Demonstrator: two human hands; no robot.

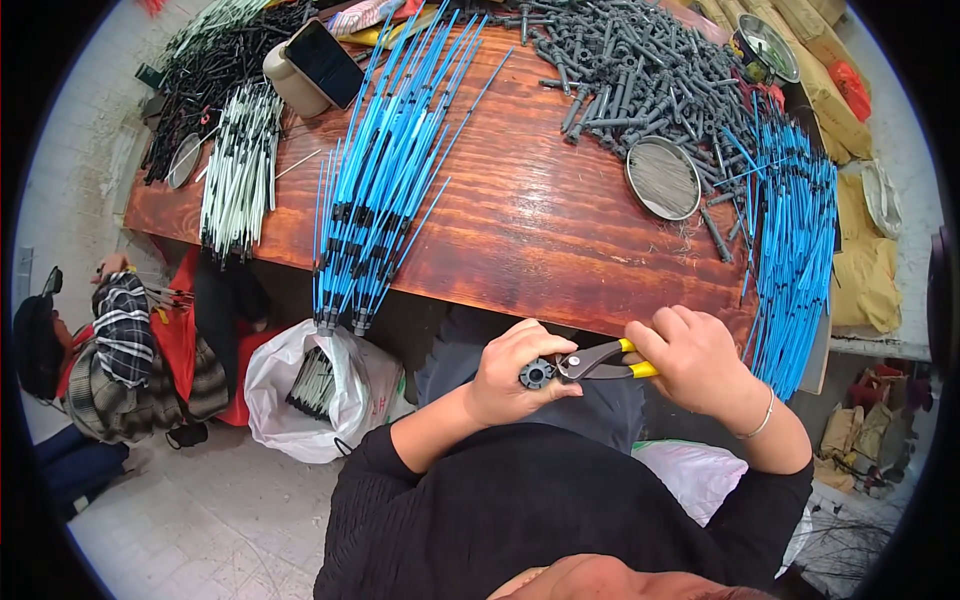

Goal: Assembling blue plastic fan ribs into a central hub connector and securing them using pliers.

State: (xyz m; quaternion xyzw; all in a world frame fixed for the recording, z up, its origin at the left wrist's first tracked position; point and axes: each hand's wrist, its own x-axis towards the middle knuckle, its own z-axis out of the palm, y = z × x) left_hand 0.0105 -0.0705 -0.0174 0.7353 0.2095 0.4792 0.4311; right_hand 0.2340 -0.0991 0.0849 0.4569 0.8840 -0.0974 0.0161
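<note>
In front of my body, at the near edge of the wooden table (500,240), my left hand (500,372) is closed round a dark grey plastic part (536,374). Its round, hollow end faces up, and my fingers cover the rest. My right hand (690,358) grips pliers (608,361) by their yellow-tipped handles. The dark jaws of the pliers meet the grey part beside my left fingertips; whether something thin sits between them is too small to tell. A round dish (663,178) of thin metal pins stands on the table beyond my right hand.
Grey plastic parts (640,80) are heaped at the far right. Blue rods (385,170) overhang the table's front edge, and more blue rods (795,260) lie right. White rods (240,170) and a propped phone (325,62) are left. A white sack (270,400) and another person (125,350) are lower left.
</note>
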